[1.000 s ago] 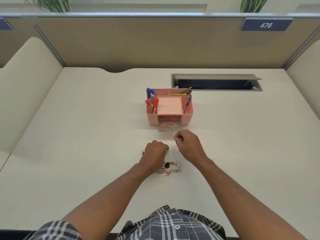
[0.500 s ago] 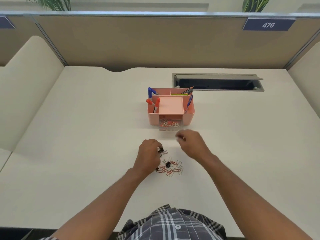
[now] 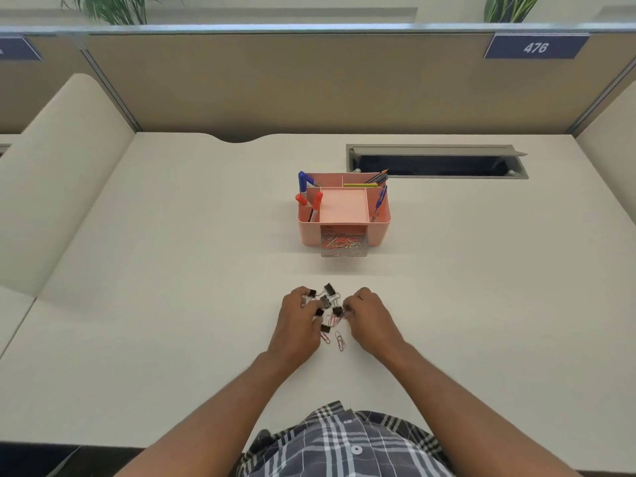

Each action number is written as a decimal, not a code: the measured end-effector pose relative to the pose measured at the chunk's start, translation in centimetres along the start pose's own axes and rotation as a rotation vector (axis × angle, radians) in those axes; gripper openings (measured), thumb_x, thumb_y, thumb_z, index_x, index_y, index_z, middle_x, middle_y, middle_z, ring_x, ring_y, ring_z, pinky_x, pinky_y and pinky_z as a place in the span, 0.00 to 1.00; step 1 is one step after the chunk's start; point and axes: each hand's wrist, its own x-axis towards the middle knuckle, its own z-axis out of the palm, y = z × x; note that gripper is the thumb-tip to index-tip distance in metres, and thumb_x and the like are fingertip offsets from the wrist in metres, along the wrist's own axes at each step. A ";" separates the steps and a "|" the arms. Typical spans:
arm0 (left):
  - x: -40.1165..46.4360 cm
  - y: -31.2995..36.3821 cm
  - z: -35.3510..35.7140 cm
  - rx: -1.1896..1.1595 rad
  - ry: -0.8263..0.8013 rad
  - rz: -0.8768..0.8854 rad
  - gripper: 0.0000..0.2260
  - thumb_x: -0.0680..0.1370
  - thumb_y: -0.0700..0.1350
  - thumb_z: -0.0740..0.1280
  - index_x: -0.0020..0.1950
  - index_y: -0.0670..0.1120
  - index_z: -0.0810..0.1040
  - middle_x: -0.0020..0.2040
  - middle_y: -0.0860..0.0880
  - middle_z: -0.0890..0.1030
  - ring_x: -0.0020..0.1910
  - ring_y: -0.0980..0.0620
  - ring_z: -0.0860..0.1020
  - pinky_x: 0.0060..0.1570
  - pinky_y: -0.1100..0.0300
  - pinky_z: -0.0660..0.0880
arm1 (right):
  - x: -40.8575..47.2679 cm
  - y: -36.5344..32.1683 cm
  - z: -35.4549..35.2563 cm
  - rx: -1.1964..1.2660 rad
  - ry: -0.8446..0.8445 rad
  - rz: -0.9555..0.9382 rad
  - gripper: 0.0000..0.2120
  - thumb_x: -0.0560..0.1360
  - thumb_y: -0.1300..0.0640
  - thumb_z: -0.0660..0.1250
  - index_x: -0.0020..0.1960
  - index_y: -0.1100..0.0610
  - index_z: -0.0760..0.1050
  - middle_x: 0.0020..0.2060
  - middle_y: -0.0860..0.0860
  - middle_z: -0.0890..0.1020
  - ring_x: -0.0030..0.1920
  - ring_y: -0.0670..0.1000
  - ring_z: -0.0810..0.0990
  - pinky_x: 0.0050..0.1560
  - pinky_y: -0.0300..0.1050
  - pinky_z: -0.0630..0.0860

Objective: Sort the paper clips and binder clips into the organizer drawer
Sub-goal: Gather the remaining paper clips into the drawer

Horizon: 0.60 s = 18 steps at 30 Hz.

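Between my hands on the desk lies a small pile of black binder clips (image 3: pixel 327 295) and thin paper clips (image 3: pixel 340 340). My left hand (image 3: pixel 296 323) is curled over the pile's left side, and its fingertips pinch one binder clip (image 3: pixel 311 293). From the right, my right hand (image 3: pixel 371 318) pinches another binder clip (image 3: pixel 337 310) with thumb and forefinger. Farther back stands the pink organizer (image 3: pixel 378 228). Its clear drawer (image 3: pixel 344 252) is pulled out and holds many coloured paper clips.
Pens, markers and pencils stand in the organizer's upper compartments (image 3: pixel 309 197). An open cable slot (image 3: pixel 437 161) lies in the desk behind it on the right. Beige partition walls enclose the desk at the back and on both sides.
My right hand has come back from the drawer to the pile. My left hand moved slightly forward, and several binder clips now lie spread in front of it.
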 end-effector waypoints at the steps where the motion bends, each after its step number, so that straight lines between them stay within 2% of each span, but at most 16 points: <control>1: 0.1 0.1 0.2 0.002 -0.019 0.009 0.13 0.73 0.36 0.68 0.57 0.45 0.80 0.66 0.43 0.70 0.64 0.45 0.68 0.64 0.55 0.69 | 0.3 0.2 -0.3 0.001 0.009 0.015 0.08 0.78 0.61 0.61 0.52 0.58 0.78 0.50 0.53 0.75 0.50 0.54 0.73 0.48 0.42 0.69; 2: 0.3 0.4 0.3 -0.005 -0.035 0.016 0.12 0.74 0.35 0.67 0.57 0.44 0.80 0.66 0.43 0.70 0.64 0.45 0.68 0.63 0.56 0.71 | 0.6 0.3 -0.6 0.005 0.015 0.033 0.07 0.78 0.61 0.61 0.51 0.57 0.78 0.49 0.52 0.75 0.50 0.54 0.74 0.47 0.42 0.69; 4: 0.7 1.1 0.2 -0.060 -0.061 -0.013 0.10 0.77 0.36 0.64 0.57 0.42 0.78 0.65 0.45 0.69 0.59 0.51 0.67 0.55 0.68 0.72 | 1.0 0.7 -1.3 0.023 0.015 0.076 0.06 0.77 0.61 0.62 0.48 0.57 0.78 0.46 0.52 0.77 0.48 0.54 0.75 0.46 0.44 0.70; 5: 1.0 1.5 0.1 -0.097 -0.070 -0.057 0.10 0.79 0.38 0.62 0.59 0.43 0.77 0.64 0.47 0.69 0.55 0.55 0.66 0.49 0.74 0.69 | 1.1 0.9 -1.6 0.042 0.015 0.102 0.06 0.76 0.62 0.62 0.47 0.57 0.78 0.46 0.52 0.77 0.47 0.54 0.76 0.46 0.44 0.71; 6: 1.3 1.7 0.1 -0.104 -0.069 -0.084 0.10 0.80 0.39 0.61 0.61 0.44 0.76 0.63 0.50 0.69 0.52 0.58 0.65 0.47 0.74 0.67 | 1.2 1.1 -1.9 0.071 0.020 0.126 0.06 0.76 0.62 0.63 0.47 0.56 0.78 0.45 0.52 0.79 0.46 0.54 0.77 0.46 0.45 0.73; 7: 1.5 2.0 0.1 -0.096 -0.065 -0.092 0.11 0.80 0.40 0.61 0.62 0.44 0.75 0.62 0.51 0.69 0.51 0.59 0.65 0.48 0.71 0.66 | 1.3 1.3 -2.1 0.115 0.028 0.156 0.06 0.75 0.62 0.64 0.47 0.56 0.79 0.44 0.52 0.80 0.45 0.53 0.78 0.46 0.46 0.74; 10: 1.5 2.1 0.0 -0.103 -0.048 -0.044 0.13 0.78 0.35 0.61 0.61 0.43 0.76 0.61 0.53 0.69 0.52 0.55 0.69 0.51 0.62 0.71 | 1.0 1.8 -2.9 0.309 0.069 0.263 0.06 0.75 0.62 0.65 0.47 0.54 0.80 0.40 0.47 0.81 0.41 0.50 0.80 0.42 0.41 0.76; 12: 1.2 1.6 0.0 -0.068 -0.029 0.006 0.16 0.76 0.31 0.61 0.62 0.41 0.76 0.63 0.49 0.69 0.55 0.52 0.73 0.52 0.62 0.73 | 0.8 2.1 -3.4 0.358 0.091 0.303 0.07 0.75 0.61 0.66 0.49 0.54 0.81 0.41 0.47 0.82 0.41 0.49 0.80 0.41 0.38 0.74; 15: 0.9 1.2 -0.2 -0.035 0.028 -0.011 0.15 0.76 0.31 0.62 0.62 0.40 0.77 0.63 0.47 0.71 0.59 0.49 0.74 0.56 0.58 0.74 | 0.8 2.5 -3.5 0.231 0.071 0.285 0.10 0.76 0.60 0.64 0.53 0.56 0.81 0.46 0.50 0.83 0.47 0.51 0.80 0.48 0.43 0.74; 18: 0.5 1.4 0.1 0.062 0.115 0.049 0.07 0.74 0.35 0.67 0.52 0.41 0.80 0.53 0.45 0.76 0.51 0.44 0.74 0.48 0.51 0.76 | 0.9 2.4 -2.8 0.128 0.020 0.245 0.10 0.77 0.58 0.63 0.55 0.57 0.80 0.48 0.53 0.83 0.50 0.54 0.80 0.47 0.44 0.73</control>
